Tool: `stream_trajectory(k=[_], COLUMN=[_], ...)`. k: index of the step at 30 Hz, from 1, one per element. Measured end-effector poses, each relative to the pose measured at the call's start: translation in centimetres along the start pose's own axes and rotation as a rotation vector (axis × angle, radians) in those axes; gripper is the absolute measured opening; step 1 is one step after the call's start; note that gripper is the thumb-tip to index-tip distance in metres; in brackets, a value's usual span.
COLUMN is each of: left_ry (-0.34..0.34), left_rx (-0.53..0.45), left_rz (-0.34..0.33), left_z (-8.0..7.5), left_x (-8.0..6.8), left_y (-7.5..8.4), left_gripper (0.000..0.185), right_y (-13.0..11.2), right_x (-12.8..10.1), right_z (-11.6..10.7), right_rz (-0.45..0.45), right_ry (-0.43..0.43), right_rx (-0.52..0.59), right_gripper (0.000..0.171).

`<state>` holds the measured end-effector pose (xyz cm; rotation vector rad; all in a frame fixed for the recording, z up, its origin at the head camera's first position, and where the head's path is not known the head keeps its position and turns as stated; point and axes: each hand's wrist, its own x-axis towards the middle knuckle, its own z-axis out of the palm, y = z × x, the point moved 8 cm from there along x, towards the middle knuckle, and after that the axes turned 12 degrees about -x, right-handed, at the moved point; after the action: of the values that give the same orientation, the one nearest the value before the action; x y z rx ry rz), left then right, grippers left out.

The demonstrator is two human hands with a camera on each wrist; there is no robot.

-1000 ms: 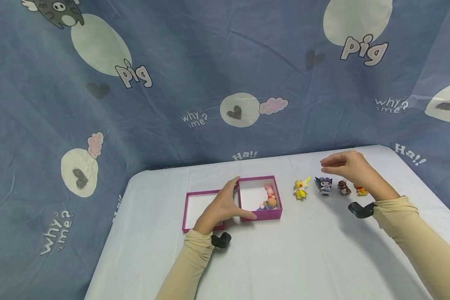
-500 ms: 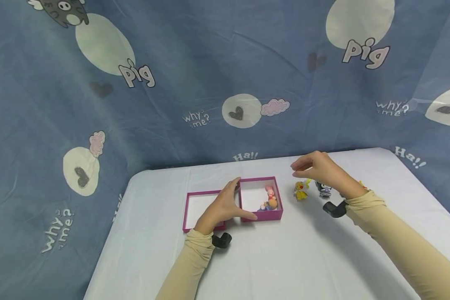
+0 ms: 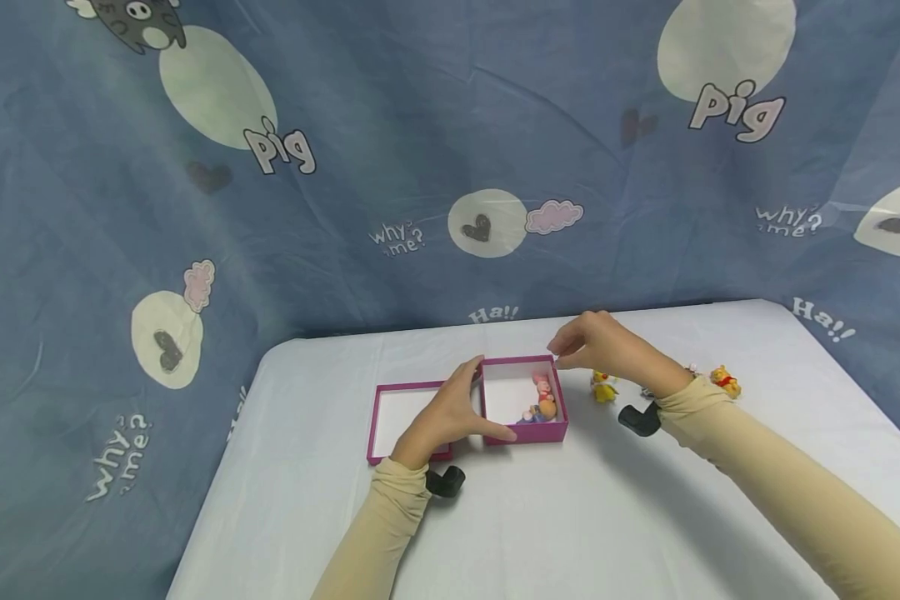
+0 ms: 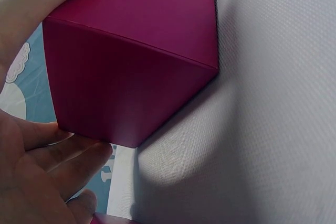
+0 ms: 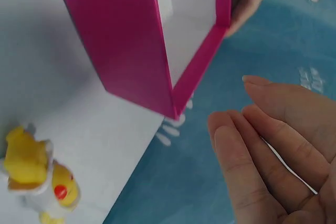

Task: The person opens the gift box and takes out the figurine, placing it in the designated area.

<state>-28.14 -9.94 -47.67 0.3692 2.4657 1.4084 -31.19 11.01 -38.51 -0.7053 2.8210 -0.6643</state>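
On the white-covered table (image 3: 495,517), the left hand (image 3: 450,412) steadies the open magenta cardboard box (image 3: 523,400), thumb and fingers clasping its near-left corner. The right hand (image 3: 596,346) hovers empty over the box's far-right corner, fingers relaxed; judging by this, a figurine transfer is between picks. Next comes reaching for the small yellow plastic figurine (image 3: 604,387), just right of the box, upright and white-bodied.
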Motion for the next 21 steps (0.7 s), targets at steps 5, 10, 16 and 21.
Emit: stream_trajectory(k=[5,10,16,21], left_ry=[0.002,-0.002,-0.006,-0.003], left_rx=[0.009,0.013,0.011,0.005], left_rz=[-0.013,-0.014,-0.008,-0.004], left_z=[0.0,0.1,0.1,0.1], left_x=[0.1,0.0,0.0,0.1], left_y=[-0.1,-0.1,-0.1,-0.1], left_gripper=[0.135,0.135,0.136,0.137], right_y=[-1.5,-2.5,-3.2,-4.3], right_x=[0.9,1.7,2.6,3.2], right_z=[1.3,2.7,3.9,4.9], right_rz=[-0.052,-0.029,0.041,0.065], right_ry=[-0.05,-0.118,-0.167,-0.146], right_rx=[-0.047,-0.112,-0.271,-0.458], right_gripper=[0.014,0.016,0.014,0.019])
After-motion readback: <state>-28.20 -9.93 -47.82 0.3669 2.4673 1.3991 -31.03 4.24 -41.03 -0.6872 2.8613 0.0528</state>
